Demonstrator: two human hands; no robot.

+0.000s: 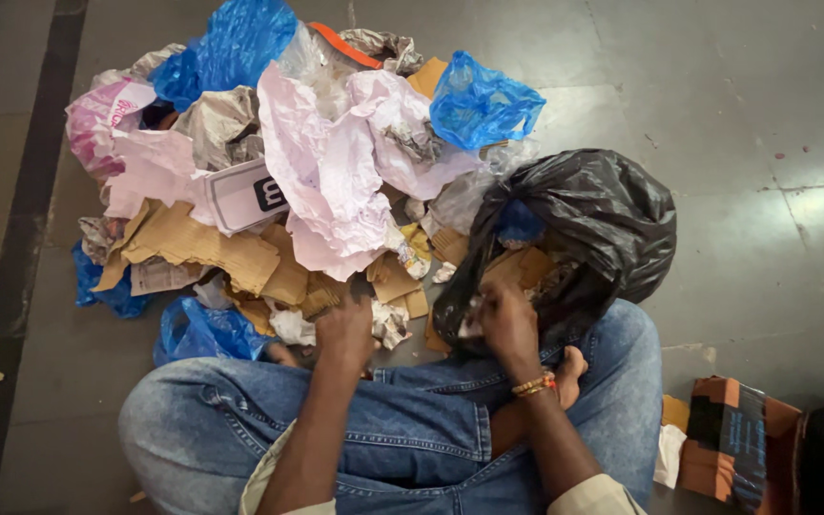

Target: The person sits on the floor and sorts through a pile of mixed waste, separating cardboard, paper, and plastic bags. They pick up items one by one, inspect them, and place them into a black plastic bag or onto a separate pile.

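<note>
Both hands low; left hand on cardboard scraps; right hand at black bag

My right hand grips the mouth of the black bag; my left hand touches cardboard scraps in the near pile.

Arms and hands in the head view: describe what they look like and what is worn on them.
Both forearms are bare. Pale cream sleeve edges show near the elbows, rolled or short. The right hand has orange and gold bangles at the wrist. The left hand shows no ring, band or glove.
</note>
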